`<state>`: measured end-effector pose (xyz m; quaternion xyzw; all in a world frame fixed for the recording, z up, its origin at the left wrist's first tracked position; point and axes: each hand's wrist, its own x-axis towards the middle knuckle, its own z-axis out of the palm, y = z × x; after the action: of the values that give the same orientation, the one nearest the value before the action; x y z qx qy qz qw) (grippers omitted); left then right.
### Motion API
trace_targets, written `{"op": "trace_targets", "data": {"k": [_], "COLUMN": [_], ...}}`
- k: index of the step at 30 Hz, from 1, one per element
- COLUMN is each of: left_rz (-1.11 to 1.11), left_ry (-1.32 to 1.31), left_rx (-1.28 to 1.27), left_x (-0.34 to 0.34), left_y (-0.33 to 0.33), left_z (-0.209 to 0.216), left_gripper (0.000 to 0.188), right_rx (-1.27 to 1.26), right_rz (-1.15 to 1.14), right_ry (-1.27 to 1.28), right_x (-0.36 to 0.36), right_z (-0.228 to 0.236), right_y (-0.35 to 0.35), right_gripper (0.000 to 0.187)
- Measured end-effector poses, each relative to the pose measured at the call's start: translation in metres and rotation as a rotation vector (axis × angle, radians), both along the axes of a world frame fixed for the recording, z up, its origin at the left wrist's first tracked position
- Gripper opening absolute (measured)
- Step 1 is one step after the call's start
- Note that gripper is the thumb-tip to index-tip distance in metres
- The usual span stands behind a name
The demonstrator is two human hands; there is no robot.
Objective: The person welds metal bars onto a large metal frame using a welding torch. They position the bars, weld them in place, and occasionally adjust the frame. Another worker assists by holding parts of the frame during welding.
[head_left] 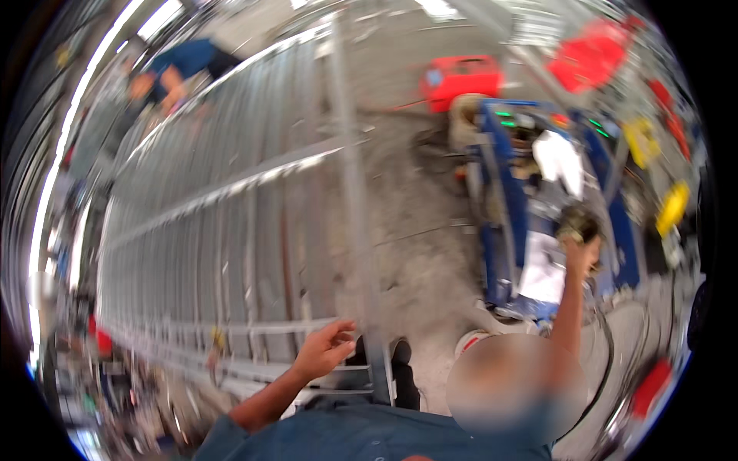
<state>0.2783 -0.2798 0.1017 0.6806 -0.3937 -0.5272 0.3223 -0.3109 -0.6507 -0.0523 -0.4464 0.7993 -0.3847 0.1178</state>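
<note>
My left hand (327, 349) hovers by the near right corner of a large metal frame (350, 138) laid with long grey bars. Its fingers are slightly bent and apart, and nothing shows in them. Out to the right, my right hand (586, 255) reaches over a blue cart (496, 223). Its fingers are closed round a dark rounded object (578, 223), too smeared by motion to name more closely. White sheets (559, 163) lie on the cart beside that object, among other items I cannot make out.
A red box-shaped machine (461, 81) stands on the floor behind the cart. Yellow items (673, 207) and a red cover-like thing (590, 58) are at the right. Another person (188, 63) bends over the frame's far left side. A dark cable (611, 346) runs near my right arm.
</note>
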Motion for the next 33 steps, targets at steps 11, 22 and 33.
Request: {"op": "trace_targets", "data": {"k": [11,22,33], "left_rz": [0.422,0.797,0.849], "left_ry": [-0.266,-0.778,-0.949], "left_rx": [0.024,-0.11,-0.268], "left_x": [0.08,0.144,0.135], "left_y": [0.184,0.279,0.287], "left_z": [-0.001,-0.095,-0.143], "left_gripper": [0.04,0.026,0.035], "right_rx": [0.265,-0.118,-0.243], "right_rz": [1.358,2.051,1.986], "right_ry": [-0.494,0.452,0.488], "right_x": [0.441,0.7,0.709], "right_z": [0.121,0.065,0.045], "right_y": [0.229,0.275,0.286], "right_gripper": [0.033,0.067,0.043]}}
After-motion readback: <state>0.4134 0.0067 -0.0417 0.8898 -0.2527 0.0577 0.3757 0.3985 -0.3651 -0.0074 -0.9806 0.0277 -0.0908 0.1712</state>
